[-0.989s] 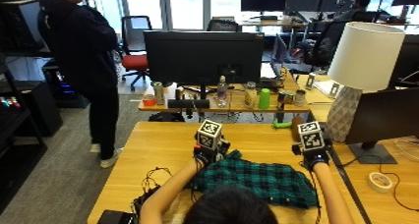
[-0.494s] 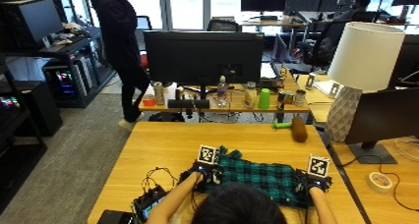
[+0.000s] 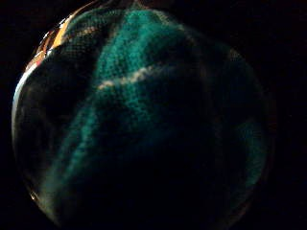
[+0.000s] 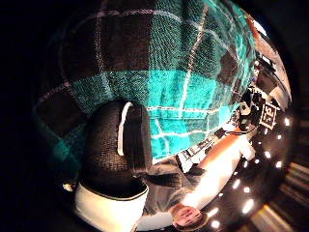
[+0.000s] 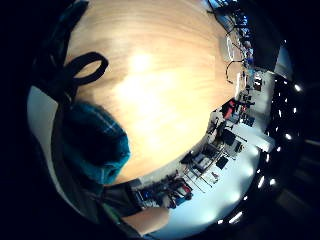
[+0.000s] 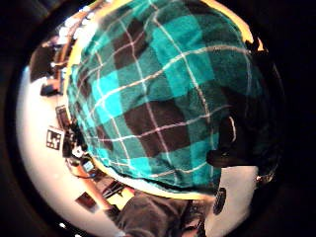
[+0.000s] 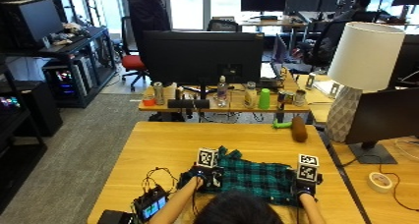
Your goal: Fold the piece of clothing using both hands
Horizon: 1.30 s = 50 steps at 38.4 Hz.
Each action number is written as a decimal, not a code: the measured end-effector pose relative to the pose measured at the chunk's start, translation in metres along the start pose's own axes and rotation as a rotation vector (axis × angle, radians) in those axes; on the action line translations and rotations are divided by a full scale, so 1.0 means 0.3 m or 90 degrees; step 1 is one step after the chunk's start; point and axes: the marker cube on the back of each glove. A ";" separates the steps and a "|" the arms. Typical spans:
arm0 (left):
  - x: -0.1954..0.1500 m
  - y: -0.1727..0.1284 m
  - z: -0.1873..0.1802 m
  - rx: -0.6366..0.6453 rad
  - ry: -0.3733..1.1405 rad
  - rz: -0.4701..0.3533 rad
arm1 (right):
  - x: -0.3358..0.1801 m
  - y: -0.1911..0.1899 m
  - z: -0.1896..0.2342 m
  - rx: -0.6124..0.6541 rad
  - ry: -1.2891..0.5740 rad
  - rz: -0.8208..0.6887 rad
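Nearest us, our left hand (image 7: 198, 175) and right hand (image 7: 302, 188) sit at the two near corners of the plaid shirt (image 7: 252, 176), presumably spread wide to keep the fold even; the left thumb curls over the cloth, and the right appears to pinch its edge likewise. The shirt lies bunched on the table (image 7: 171, 144), teal-and-dark check crossed by thin pale lines.
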 end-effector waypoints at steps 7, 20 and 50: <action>-0.006 0.035 0.003 -0.066 -0.013 -0.038 | -0.034 0.002 -0.061 0.194 0.021 -0.019; -0.005 -0.013 -0.011 0.073 -0.018 0.028 | -0.010 -0.231 0.001 -0.029 -0.033 -0.023; -0.005 0.095 -0.157 0.348 -0.059 0.005 | -0.389 0.045 -0.614 0.187 -0.098 -0.127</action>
